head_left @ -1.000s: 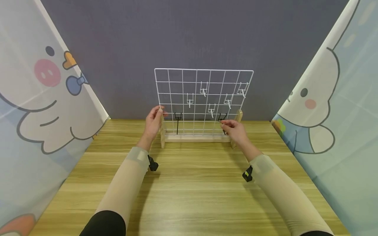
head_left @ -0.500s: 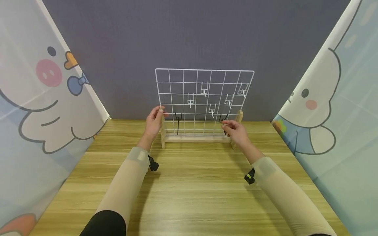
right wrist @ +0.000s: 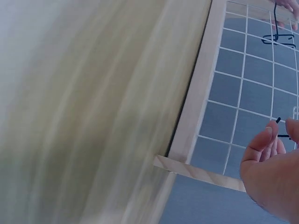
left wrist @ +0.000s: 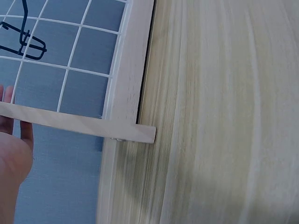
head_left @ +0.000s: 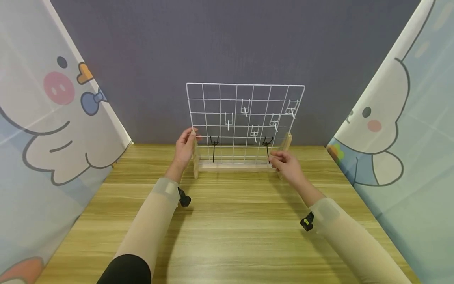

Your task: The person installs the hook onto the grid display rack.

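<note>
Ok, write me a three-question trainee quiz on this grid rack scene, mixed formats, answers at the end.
1. True or false: the left hand grips the left edge of the white wire grid panel.
2. How many black hooks hang on the grid? A) one B) two C) four
3. Fill in: the right hand is at the lower tip of the right black hook, near the ___ base rail.

Key: 1 true. 2 B: the left black hook and the right one. 3 wooden.
</note>
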### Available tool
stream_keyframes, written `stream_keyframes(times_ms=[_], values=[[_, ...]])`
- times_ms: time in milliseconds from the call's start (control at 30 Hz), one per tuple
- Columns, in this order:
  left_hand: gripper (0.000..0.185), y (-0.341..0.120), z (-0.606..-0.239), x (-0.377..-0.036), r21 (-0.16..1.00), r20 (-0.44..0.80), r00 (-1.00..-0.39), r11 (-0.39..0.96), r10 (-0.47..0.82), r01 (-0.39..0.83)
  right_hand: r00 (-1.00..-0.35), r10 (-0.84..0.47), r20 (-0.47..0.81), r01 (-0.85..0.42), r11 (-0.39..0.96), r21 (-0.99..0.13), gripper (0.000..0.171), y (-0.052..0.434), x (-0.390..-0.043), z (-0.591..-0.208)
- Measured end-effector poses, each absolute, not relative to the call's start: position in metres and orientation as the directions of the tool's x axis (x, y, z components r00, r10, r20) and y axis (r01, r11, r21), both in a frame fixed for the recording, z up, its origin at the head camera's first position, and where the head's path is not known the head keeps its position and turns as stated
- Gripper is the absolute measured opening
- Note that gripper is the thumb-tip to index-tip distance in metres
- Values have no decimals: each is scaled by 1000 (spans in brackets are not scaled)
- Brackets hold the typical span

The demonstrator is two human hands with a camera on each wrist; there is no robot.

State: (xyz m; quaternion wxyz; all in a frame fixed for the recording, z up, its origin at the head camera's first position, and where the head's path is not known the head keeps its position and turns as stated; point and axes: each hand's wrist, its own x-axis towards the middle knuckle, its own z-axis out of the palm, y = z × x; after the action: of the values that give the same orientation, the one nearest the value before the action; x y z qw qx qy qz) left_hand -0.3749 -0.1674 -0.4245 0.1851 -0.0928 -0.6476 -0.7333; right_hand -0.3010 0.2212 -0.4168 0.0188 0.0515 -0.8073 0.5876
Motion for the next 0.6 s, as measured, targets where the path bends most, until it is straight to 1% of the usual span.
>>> stream_keyframes(times_ms=[133,333,433,600], values=[[36,-167,-424,-373,914,378,-913,-96,-152,395,-995,-75,67,-87,303,-949,48,226,-292,-423],[36,-169,-421,-369,925,366,-920,-55,-140,377,-994,-84,68,-92,321,-943,50,230,-280,-427],[38,-172,-420,-367,927,365,-921,-35,-135,373,-994,-86,68,-94,349,-932,48,232,-273,-426],[40,-178,-419,-360,919,383,-913,-44,-143,393,-991,-111,76,-112,367,-924,44,235,-262,-426]])
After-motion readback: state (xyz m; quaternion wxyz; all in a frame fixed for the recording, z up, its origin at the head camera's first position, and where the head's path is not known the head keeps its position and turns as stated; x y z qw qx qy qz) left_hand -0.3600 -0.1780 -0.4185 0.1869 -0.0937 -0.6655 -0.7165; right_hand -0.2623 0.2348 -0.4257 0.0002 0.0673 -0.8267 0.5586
